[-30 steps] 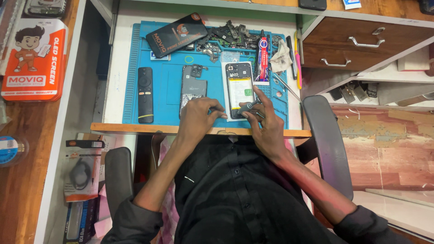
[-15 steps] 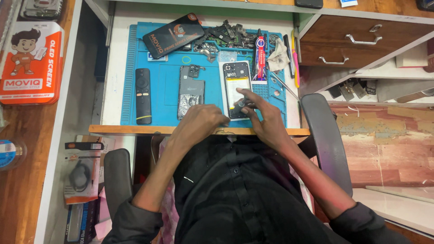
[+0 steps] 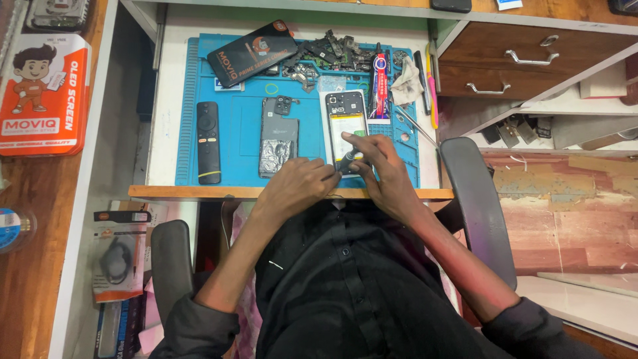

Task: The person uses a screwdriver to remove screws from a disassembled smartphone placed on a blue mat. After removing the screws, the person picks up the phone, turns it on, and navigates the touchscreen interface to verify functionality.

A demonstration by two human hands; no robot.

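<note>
An opened phone (image 3: 347, 123) with its insides showing lies upright on the blue repair mat (image 3: 242, 143). My right hand (image 3: 379, 169) rests over the phone's lower half, index finger stretched onto the middle, and pinches a small dark screwdriver (image 3: 345, 160). My left hand (image 3: 297, 187) sits curled at the phone's lower left corner, fingertips against the tool's lower end; what it grips is hidden. The grey back cover (image 3: 278, 136) lies just left of the phone, beside my left hand.
A black remote (image 3: 208, 141) lies at the mat's left. A black box (image 3: 252, 52), loose phone parts (image 3: 325, 53), a red tube (image 3: 379, 86) and a crumpled cloth (image 3: 407, 85) line the far edge. Wooden drawers (image 3: 525, 56) stand right, chair arms (image 3: 475, 199) flank me.
My left hand slid right, off the back cover's lower end, to the phone's corner. My right index finger reached further up the phone, and the screwdriver now shows between both hands.
</note>
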